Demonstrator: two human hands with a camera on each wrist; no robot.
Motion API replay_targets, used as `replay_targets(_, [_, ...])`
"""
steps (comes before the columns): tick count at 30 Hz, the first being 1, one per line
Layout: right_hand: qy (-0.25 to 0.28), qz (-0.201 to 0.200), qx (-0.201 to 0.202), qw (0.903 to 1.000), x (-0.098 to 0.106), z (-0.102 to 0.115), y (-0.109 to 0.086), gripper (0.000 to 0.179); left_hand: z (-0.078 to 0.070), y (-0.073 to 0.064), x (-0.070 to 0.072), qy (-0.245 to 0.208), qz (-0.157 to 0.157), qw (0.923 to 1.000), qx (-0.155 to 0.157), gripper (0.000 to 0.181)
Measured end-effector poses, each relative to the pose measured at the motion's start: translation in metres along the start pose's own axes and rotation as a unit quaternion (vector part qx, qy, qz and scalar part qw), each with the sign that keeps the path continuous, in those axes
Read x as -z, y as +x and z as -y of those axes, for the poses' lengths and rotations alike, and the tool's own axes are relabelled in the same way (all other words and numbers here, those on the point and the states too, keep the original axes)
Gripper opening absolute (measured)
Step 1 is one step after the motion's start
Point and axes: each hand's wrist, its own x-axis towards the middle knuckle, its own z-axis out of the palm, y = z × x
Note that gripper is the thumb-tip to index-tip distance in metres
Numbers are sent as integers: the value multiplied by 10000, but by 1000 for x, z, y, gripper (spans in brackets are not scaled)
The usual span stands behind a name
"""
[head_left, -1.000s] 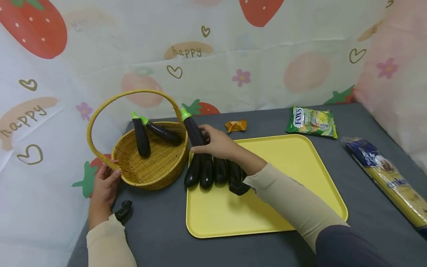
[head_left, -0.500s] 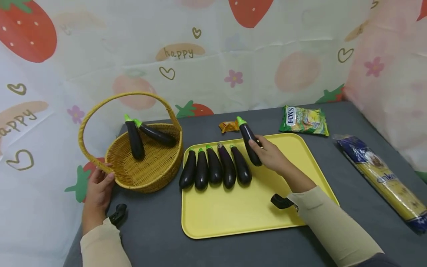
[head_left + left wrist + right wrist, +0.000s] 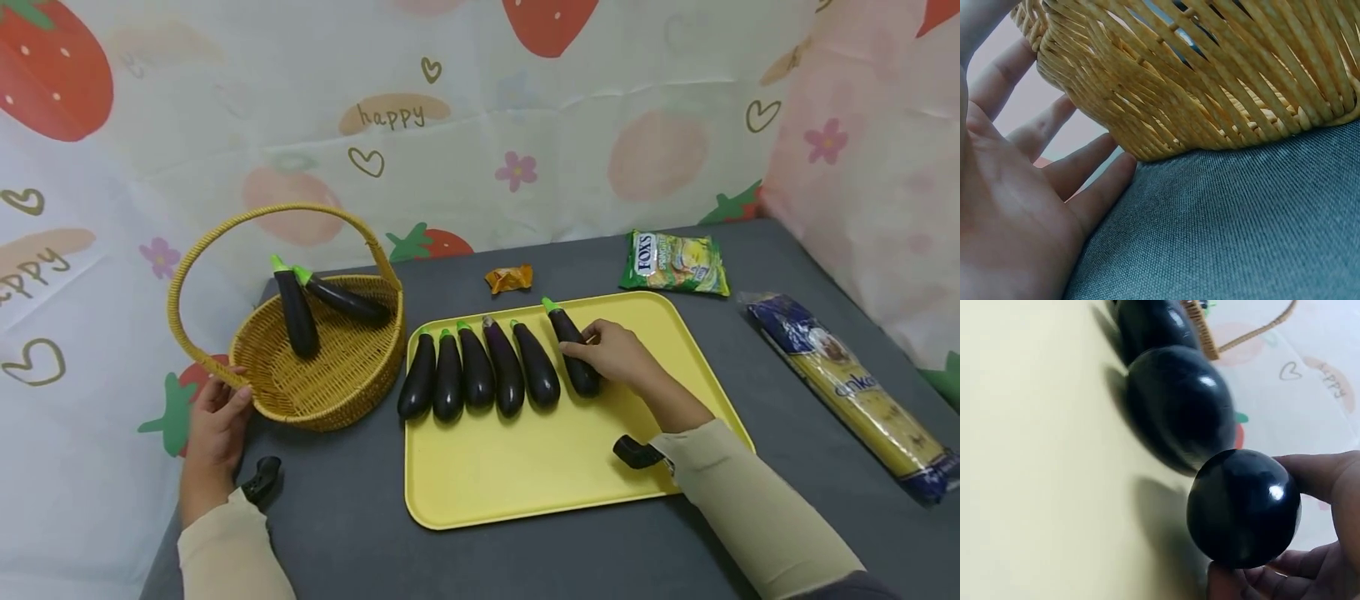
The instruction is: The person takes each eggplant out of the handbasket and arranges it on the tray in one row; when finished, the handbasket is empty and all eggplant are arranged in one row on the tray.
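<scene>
You are pinching one eggplant (image 3: 567, 327) with your right hand (image 3: 618, 357), the thumb pressing one side and the fingers closing on the other. That eggplant is sitting at the right end of a row, its green stem reaching the far rim of the yellow tray (image 3: 510, 471); whether its body is touching the tray, you cannot tell. Beside it, five eggplants (image 3: 478, 372) are lying side by side, stems pointing away from you, and the leftmost is overlapping the tray's left rim.

Your left hand (image 3: 215, 427) is holding the basket (image 3: 337, 407) at the foot of its handle, thumb and forefinger gripping there, while the other fingers are spreading loosely against the outer weave. Inside, two eggplants (image 3: 299, 318) are leaning on the back wall, their stems poking above the rim.

The basket and tray are resting on the grey table (image 3: 345, 525). Behind the tray, an orange sweet (image 3: 509, 278) and a FOX'S bag (image 3: 675, 263) are lying; a long packet (image 3: 847, 392) is stretching along the right.
</scene>
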Motion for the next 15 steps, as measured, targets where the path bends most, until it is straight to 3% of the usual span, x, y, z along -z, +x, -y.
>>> replay_targets(6, [-425,-122,0,9990,-7,-2,5,67,0,0,0,4,-88,9999,148,28])
replay_targets(15, [-849,-262,74,9960,-13,4,-2,70,0,1,1,-90,34,10000,-5,27])
